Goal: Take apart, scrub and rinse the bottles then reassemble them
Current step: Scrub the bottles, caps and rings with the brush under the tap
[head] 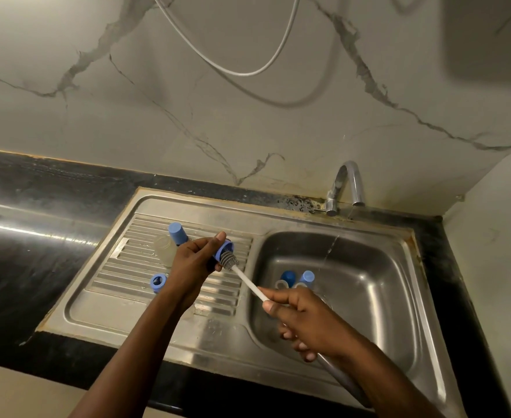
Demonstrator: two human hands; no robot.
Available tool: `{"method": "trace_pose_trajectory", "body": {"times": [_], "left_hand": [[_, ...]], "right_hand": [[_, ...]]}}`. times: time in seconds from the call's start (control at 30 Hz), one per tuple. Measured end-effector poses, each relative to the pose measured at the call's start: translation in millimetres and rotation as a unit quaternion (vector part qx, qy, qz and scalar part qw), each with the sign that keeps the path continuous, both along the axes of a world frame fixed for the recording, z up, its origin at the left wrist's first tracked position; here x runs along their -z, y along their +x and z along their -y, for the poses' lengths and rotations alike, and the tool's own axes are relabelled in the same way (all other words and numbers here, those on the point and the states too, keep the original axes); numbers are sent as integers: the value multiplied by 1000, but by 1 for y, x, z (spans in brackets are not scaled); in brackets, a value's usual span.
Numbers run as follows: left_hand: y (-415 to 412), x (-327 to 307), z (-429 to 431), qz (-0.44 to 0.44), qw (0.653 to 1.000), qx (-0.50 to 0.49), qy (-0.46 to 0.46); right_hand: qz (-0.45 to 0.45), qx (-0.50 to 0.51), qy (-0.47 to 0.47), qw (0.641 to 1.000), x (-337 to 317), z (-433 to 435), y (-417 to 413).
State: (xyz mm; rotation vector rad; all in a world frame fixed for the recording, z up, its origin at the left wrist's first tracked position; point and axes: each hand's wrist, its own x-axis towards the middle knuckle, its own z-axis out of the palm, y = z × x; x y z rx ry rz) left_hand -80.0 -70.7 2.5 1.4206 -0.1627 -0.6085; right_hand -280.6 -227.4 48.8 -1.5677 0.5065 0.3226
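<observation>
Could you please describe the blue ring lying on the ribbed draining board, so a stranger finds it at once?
Find the steel sink and its ribbed draining board, left of the basin. At the board's near left edge, beside the left forearm, lies a blue ring. Unlike the blue cap farther back and the blue part in the left hand, it lies alone, untouched.

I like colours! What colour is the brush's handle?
White; the brush handle shows best in the head view.

I have one view: a wide head camera, facing forward and down, close over the left hand (194, 262) and right hand (305, 321) at the sink (188, 336).
</observation>
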Motion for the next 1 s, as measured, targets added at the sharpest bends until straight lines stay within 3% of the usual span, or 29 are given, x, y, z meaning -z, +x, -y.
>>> {"method": "trace_pose_trajectory", "body": {"times": [0.13,0.33,0.6,0.77,0.9,1.0], "left_hand": [[3,-2,-4,-16,1000,2,-26],[0,0,-3,-14,999,-7,-40],[-4,-5,-1,70,997,16,1],[-5,-9,-6,100,993,39,45],[-13,-17,-1,100,992,74,29],[-15,-22,4,78,996,48,2]], "right_hand": [[-22,3,105,994,-9,12,-1],[-9,43,86,995,-11,26,-10],[45,49,-50,997,-6,19,-4],[60,12,-188,980,4,21,3],[72,16,-262,962,12,20,12],[79,22,-284,955,17,20,13]]}}
